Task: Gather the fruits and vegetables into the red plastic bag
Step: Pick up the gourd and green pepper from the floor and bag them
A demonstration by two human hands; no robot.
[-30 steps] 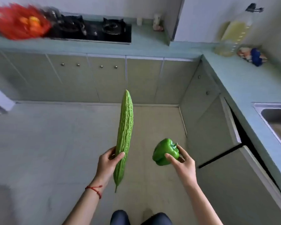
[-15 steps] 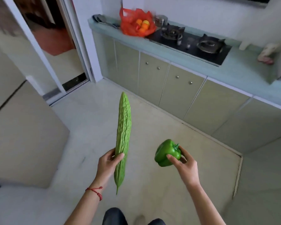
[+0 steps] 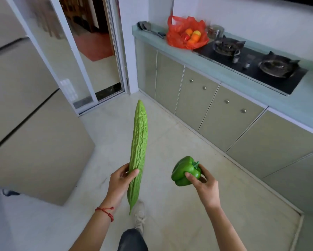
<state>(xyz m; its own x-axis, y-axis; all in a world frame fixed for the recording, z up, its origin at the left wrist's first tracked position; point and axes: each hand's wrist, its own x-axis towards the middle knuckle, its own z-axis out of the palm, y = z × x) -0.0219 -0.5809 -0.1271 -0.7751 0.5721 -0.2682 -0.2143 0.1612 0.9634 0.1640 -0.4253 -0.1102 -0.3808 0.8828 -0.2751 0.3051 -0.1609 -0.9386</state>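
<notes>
My left hand [image 3: 119, 180] grips a long bumpy green bitter gourd [image 3: 139, 142] near its lower end, held upright over the floor. A glossy green bell pepper [image 3: 185, 171] rests in my right hand [image 3: 204, 185], stem towards the palm. The red plastic bag [image 3: 186, 32] sits open on the far counter, left of the stove, with orange, yellow and red fruit showing inside. Both hands are well short of the bag, in the middle of the kitchen floor.
A pale green counter [image 3: 233, 77] with cabinet doors runs along the right, carrying a black gas stove [image 3: 251, 60] and utensils [image 3: 148, 28] at its left end. A beige fridge [image 3: 25, 124] stands at left. A sliding glass door [image 3: 83, 60] opens behind it.
The view has swung left and moved forward: the red bag went from the far left to upper centre and looks nearer. Both hands keep their hold on the gourd and the pepper.
</notes>
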